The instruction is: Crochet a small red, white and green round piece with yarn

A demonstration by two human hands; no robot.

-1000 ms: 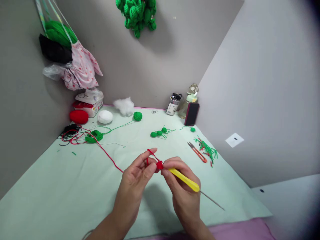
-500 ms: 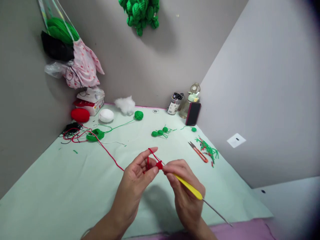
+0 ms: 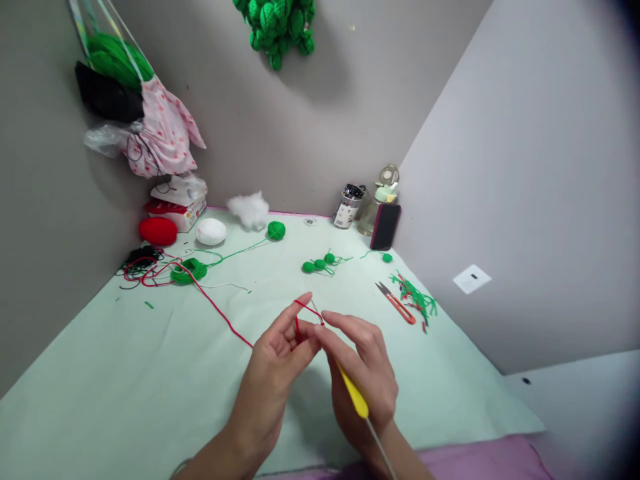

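In the head view, the small red piece [image 3: 323, 324] is held at the meeting fingertips of the 2 hands, above the pale green cloth [image 3: 165, 387]. It is pinched by the left hand [image 3: 274, 363], over whose raised index finger the red yarn [image 3: 223, 313] is carried; by the right hand [image 3: 365, 367], 1 crochet hook [image 3: 353, 392] is gripped, its yellow handle slanted under the thumb. The red piece is mostly covered by fingers, so its shape cannot be told. From what shows, the work is judged to be under way but unfinished: a bit of red is formed, while the yarn is left uncut and is led away to the left. Finished-looking pieces are seen beyond: 3 green balls [image 3: 319, 264] are grouped together, and 1 lone green ball [image 3: 387, 258] is set farther right, all with thread tails left untrimmed. Also counted are 1 red yarn ball [image 3: 159, 231], 1 white ball [image 3: 211, 232], 1 green yarn ball [image 3: 276, 231], 1 green yarn coil [image 3: 195, 268], 1 tuft of white stuffing [image 3: 250, 211], 1 pair of orange-handled snips [image 3: 401, 311], 1 heap of yarn scraps [image 3: 419, 300] and 1 phone [image 3: 386, 227], propped up.
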